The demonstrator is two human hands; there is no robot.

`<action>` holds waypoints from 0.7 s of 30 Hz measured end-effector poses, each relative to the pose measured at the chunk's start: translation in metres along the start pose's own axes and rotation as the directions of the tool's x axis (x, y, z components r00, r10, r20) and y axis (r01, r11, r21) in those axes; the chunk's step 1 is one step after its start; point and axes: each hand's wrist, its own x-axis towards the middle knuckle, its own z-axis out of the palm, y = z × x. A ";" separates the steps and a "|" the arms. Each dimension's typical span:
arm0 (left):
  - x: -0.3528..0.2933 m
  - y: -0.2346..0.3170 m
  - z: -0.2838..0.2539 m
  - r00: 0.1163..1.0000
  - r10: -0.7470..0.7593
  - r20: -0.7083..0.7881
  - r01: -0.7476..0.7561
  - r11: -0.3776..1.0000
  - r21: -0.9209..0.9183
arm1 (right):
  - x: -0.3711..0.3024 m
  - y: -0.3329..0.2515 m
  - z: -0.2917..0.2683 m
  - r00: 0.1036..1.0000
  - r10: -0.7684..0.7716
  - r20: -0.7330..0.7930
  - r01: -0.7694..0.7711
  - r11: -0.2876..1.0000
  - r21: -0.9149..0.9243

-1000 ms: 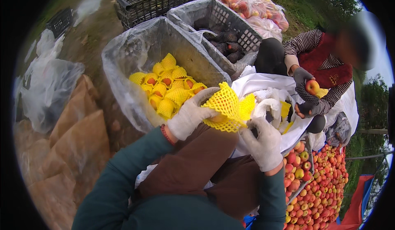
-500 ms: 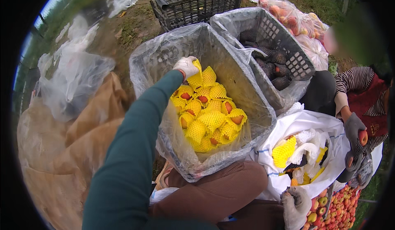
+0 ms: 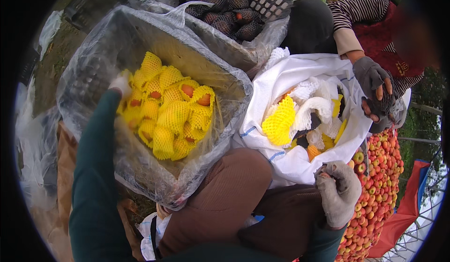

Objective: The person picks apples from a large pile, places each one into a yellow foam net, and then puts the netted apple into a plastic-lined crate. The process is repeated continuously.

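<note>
My left hand [image 3: 123, 84], in a pale glove, is down in the plastic-lined crate [image 3: 229, 76] at the left edge of a pile of apples in yellow foam nets [image 3: 171, 116]. Motion blurs its fingers, so its grip is unclear. Red skin shows through the openings of several nets. My right hand [image 3: 338, 194], in a dirty pale glove, hovers by my knee, its fingers curled in toward the thumb with nothing visible in them. Close to it stands a white woven sack [image 3: 300, 168] of loose foam nets, a yellow net [image 3: 280, 121] on top.
Behind my crate, a second lined crate [image 3: 269, 1] holds apples in black nets [image 3: 227, 15]. A co-worker's gloved hands [image 3: 375, 81] are beyond the sack. A large heap of bare apples [image 3: 375, 187] lies at right. Crumpled clear plastic [image 3: 40, 149] is at far left.
The view has swung right, so the crates sit further left and more of the apple heap shows. My left hand has lowered onto the pile's left side. The apple has left the co-worker's hand.
</note>
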 end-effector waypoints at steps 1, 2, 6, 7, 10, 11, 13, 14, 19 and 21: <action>-0.007 0.008 -0.016 0.999 0.032 0.014 -0.032 0.999 -0.017 | -0.005 0.002 -0.004 0.970 0.207 -0.130 -0.186 0.970 0.156; -0.009 0.011 -0.021 0.997 0.075 -0.009 -0.075 0.997 -0.011 | -0.002 0.004 -0.013 0.958 0.259 -0.127 -0.227 0.948 0.222; -0.069 0.060 -0.089 0.898 0.391 -0.200 -0.422 0.894 -0.150 | 0.044 0.031 -0.025 0.944 0.274 0.183 -0.285 0.958 0.035; -0.090 0.080 -0.106 0.836 0.448 -0.316 -0.524 0.822 -0.221 | 0.057 0.046 -0.021 0.934 0.226 0.278 -0.211 0.974 -0.082; -0.178 0.146 -0.143 0.710 0.547 -0.444 -0.687 0.396 -0.609 | 0.095 0.085 0.001 0.862 0.189 0.470 0.053 0.889 -0.456; -0.213 0.160 -0.147 0.700 0.575 -0.424 -0.647 0.258 -0.718 | 0.102 0.082 0.013 0.845 0.264 0.464 0.054 0.822 -0.566; -0.273 0.178 -0.145 0.693 0.637 -0.338 -0.555 0.172 -0.814 | 0.115 0.085 0.035 0.797 0.418 0.437 -0.107 0.809 -0.578; -0.297 0.183 -0.136 0.679 0.647 -0.348 -0.554 0.140 -0.821 | 0.120 0.086 0.047 0.759 0.493 0.426 -0.182 0.788 -0.588; -0.367 0.205 -0.095 0.793 0.578 -0.190 -0.139 -0.133 -0.981 | 0.108 0.090 0.059 0.864 0.274 0.422 -0.022 0.858 -0.513; -0.376 0.198 -0.095 0.812 0.555 -0.182 -0.131 -0.132 -0.983 | 0.105 0.062 0.026 0.896 0.169 0.410 -0.052 0.958 -0.281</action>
